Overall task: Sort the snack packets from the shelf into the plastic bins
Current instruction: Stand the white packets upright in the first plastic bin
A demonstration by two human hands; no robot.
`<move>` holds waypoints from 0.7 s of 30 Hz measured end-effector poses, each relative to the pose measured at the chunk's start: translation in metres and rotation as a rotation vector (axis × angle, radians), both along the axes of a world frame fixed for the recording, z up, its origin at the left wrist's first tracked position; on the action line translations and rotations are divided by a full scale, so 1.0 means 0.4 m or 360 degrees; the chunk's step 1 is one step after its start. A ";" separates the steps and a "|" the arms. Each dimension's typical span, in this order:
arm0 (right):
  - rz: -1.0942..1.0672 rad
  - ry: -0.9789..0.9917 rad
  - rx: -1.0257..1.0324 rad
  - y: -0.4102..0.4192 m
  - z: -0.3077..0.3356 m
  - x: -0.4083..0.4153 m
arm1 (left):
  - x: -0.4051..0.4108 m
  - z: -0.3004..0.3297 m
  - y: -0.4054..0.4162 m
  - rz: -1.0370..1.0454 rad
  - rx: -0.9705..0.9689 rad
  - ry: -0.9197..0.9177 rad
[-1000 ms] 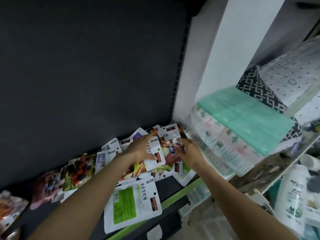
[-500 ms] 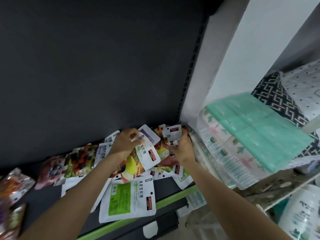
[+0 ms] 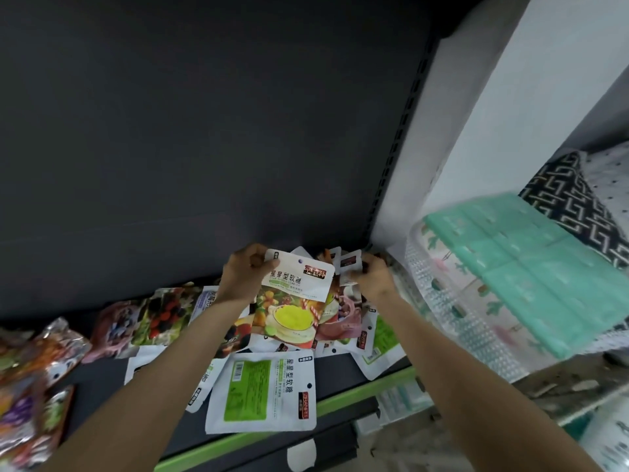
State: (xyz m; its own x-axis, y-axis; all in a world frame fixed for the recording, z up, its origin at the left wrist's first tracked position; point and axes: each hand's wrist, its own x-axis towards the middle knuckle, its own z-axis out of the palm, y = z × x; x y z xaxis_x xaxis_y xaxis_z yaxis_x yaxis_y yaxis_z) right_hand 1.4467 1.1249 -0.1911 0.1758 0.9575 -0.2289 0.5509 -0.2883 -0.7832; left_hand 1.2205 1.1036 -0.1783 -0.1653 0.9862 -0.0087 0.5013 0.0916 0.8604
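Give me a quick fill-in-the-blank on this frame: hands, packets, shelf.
1. The left hand grips the top corner of a packet picturing a ____ drink.
2. The right hand pinches a small packet near the shelf's ____ corner.
3. The face-down packet nearest the shelf edge has a ____ panel.

Missing words: yellow; back right; green

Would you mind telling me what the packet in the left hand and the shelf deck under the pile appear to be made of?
Packet in the left hand: likely thin printed plastic film, slightly glossy; it bends where the left hand grips its top corner. Shelf deck: probably painted metal, matt dark grey, with a green front strip; the material is not certain.
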 end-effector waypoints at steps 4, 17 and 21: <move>0.0061 -0.0080 0.0168 -0.026 0.045 0.009 | 0.023 0.019 -0.002 -0.0103 0.0058 0.0011; 0.0216 -0.0085 0.0536 -0.123 0.130 0.066 | 0.195 0.088 0.022 -0.0422 0.0147 0.0105; 0.0152 0.0046 0.0585 -0.121 0.165 0.063 | 0.205 0.100 0.019 -0.0206 0.0212 0.0033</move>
State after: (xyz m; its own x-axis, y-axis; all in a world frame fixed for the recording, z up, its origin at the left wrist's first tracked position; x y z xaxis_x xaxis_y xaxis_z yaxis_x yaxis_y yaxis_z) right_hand 1.4718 1.0766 -0.1251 0.0800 0.9884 0.1292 0.5378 0.0663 -0.8405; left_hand 1.3026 1.1111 -0.1383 -0.0360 0.9915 0.1253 0.5193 -0.0886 0.8500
